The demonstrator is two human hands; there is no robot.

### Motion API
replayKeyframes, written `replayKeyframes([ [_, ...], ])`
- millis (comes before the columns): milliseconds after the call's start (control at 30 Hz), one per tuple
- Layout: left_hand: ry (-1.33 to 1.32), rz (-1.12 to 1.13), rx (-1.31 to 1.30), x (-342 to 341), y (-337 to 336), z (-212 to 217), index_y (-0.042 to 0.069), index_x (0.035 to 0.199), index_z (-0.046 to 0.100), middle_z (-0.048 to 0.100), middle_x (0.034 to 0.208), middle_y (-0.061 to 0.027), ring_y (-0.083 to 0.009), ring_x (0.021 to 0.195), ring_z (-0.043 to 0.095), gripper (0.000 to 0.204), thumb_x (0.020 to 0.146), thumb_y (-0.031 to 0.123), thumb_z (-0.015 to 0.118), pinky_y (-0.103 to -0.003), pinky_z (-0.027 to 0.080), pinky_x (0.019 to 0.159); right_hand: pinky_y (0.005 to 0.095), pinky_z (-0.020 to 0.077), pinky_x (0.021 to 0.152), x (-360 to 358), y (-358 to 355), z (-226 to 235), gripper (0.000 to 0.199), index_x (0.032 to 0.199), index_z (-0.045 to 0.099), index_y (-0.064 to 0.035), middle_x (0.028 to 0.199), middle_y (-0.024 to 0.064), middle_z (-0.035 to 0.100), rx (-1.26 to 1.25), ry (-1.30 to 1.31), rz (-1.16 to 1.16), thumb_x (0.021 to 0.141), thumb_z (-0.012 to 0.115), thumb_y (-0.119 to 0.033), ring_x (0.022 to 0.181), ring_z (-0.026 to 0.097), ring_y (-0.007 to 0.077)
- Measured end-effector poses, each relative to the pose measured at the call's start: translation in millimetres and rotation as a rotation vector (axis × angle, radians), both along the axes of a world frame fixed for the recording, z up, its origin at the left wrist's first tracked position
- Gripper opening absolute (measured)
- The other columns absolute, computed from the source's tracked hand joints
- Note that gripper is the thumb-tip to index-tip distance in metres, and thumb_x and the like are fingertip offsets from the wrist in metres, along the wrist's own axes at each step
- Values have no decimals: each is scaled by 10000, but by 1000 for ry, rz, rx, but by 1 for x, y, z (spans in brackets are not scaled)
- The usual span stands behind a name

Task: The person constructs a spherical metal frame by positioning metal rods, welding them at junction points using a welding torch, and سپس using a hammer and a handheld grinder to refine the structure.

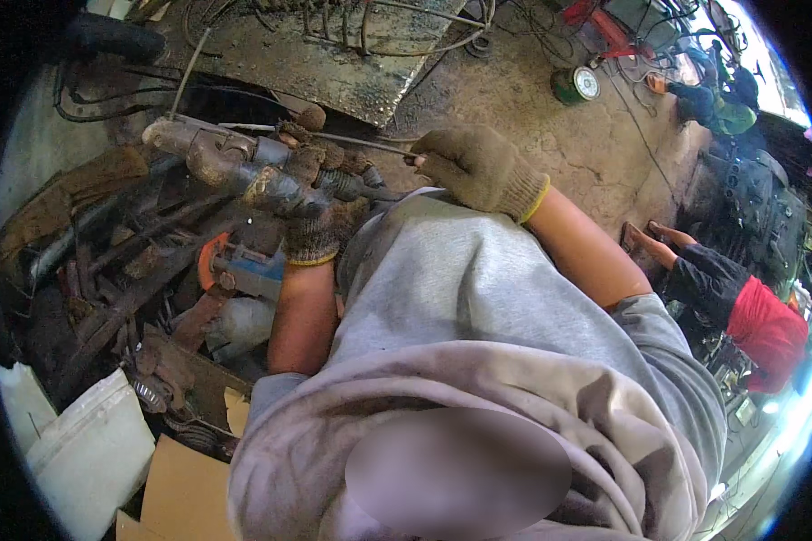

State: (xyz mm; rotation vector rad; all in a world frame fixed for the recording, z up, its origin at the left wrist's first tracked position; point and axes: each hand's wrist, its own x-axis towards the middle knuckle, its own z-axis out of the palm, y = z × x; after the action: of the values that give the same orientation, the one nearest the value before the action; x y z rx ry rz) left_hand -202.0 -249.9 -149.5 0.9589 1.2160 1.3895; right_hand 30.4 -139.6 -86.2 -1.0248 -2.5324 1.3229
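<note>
My right hand point(478, 171), in a brown knit glove with a yellow cuff, is closed on a thin metal rod point(361, 142). The rod reaches left from its fingertips, over a rusty metal part. My left hand point(320, 236), in a dirty knit glove, is against the near side of this thick, bent, pipe-like metal part point(271, 189). Its fingers seem to curl round the part and are partly hidden by it. A dark ribbed piece point(338, 183) lies beside the left hand, close to my grey shirt.
A dirty metal-topped table point(334, 77) stands ahead, with wire on it. Scrap metal point(108, 298) and an orange-and-blue tool point(244, 270) lie at left. A green can point(575, 86) stands on the floor. A person in red point(767, 334) and another in green point(731, 113) are at right.
</note>
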Motion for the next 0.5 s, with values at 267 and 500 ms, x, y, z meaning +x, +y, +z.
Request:
replayKeyframes([
  [267,-750,169,8,18,-12,7,30,1515,400,656,995,-22,-159,841,607,708,943,319,699,-397,539,784,444,536,770,55,8,-24,245,1067,708,-40,898,166,715,82,93,-16,960,606,-236,865,689,354],
  [500,-721,342,-31,58,-20,36,167,1392,551,644,1123,-26,-146,857,597,510,921,278,714,-371,532,775,496,532,802,90,16,-40,319,1100,695,-81,953,208,698,37,122,-59,959,594,-348,926,668,415],
])
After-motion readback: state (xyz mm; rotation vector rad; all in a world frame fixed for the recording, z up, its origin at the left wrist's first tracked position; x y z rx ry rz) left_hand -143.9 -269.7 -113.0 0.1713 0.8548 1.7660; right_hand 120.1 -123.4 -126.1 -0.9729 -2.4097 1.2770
